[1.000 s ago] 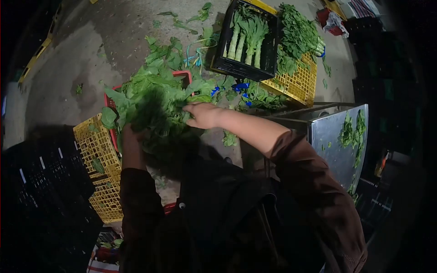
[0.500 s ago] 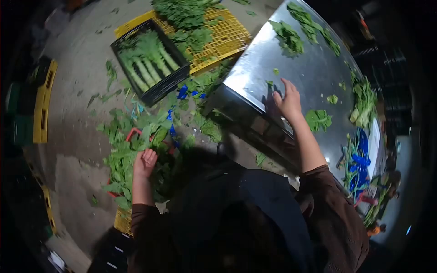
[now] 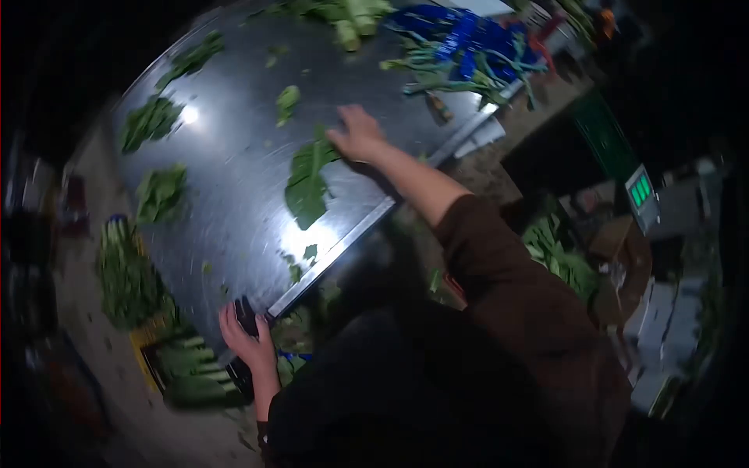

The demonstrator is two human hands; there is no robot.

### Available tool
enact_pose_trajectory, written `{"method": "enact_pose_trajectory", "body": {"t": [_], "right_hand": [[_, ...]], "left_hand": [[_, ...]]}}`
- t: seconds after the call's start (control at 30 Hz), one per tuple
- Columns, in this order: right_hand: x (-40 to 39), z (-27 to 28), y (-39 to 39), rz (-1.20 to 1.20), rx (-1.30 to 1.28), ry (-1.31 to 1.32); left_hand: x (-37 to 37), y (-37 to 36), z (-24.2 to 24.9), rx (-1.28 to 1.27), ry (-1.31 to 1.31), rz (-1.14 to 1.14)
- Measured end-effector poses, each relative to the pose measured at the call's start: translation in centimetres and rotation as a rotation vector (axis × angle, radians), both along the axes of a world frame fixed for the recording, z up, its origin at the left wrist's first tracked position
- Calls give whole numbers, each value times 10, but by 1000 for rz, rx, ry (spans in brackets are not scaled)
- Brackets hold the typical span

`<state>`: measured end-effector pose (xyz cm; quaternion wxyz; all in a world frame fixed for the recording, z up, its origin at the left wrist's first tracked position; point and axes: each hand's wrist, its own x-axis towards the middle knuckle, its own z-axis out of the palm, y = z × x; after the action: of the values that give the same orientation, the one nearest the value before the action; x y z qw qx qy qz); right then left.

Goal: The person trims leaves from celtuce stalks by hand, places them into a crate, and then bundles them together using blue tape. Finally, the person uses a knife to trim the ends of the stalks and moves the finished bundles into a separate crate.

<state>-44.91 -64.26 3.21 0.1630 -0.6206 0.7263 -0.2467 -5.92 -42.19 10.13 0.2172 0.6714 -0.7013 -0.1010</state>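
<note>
My right hand (image 3: 357, 136) is over the steel table (image 3: 234, 164), its fingers apart, at the stem end of a large green leaf (image 3: 307, 187). Whether it touches the leaf is unclear. At the table's near left corner, my left hand (image 3: 248, 343) has its fingers spread beside a dark object (image 3: 246, 314) that I cannot make out. A small pale-green leaf piece (image 3: 287, 104) lies beyond the large leaf. Neither hand visibly holds anything.
Blue bands (image 3: 460, 39) and thin stems lie at the table's far right, near a leafy bunch (image 3: 351, 19). Loose leaves (image 3: 152, 121) dot the left side. Below left, a crate holds thick stalks (image 3: 199, 370) near more greens (image 3: 125, 269). A lit green display (image 3: 641, 191) stands right.
The view has swung right, so the table now fills the middle. My left hand has moved from above the floor greens to the table corner; my right hand is now by the large leaf.
</note>
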Motion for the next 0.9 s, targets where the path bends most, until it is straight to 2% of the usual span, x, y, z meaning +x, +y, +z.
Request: {"method": "enact_pose_trajectory", "body": {"t": [0.07, 0.1, 0.13, 0.3, 0.37, 0.47, 0.63, 0.7, 0.8, 0.9], "right_hand": [[9, 6, -28, -55, 197, -115], [9, 8, -42, -3, 274, -267], [30, 26, -33, 10, 316, -290], [65, 14, -38, 155, 374, -262], [72, -1, -26, 301, 342, -149], [88, -16, -5, 497, 316, -115], [99, -8, 64, 705, 209, -137], [111, -13, 80, 852, 262, -3], [127, -42, 102, 843, 135, -7], [121, -38, 113, 926, 98, -11]], "left_hand": [[-19, -25, -17, 7, -150, -126], [-24, -36, -28, 13, -215, -155], [-8, -29, -41, -15, -200, -229], [1, -45, -72, -105, -252, -248], [18, -51, -88, -75, -221, -280], [41, -59, -107, -26, -192, -273], [-38, -96, -156, -34, -76, -341], [-53, -111, -159, -34, -77, -372], [-67, -132, -158, -28, -107, -417], [-76, -143, -151, -16, -149, -453]]}}
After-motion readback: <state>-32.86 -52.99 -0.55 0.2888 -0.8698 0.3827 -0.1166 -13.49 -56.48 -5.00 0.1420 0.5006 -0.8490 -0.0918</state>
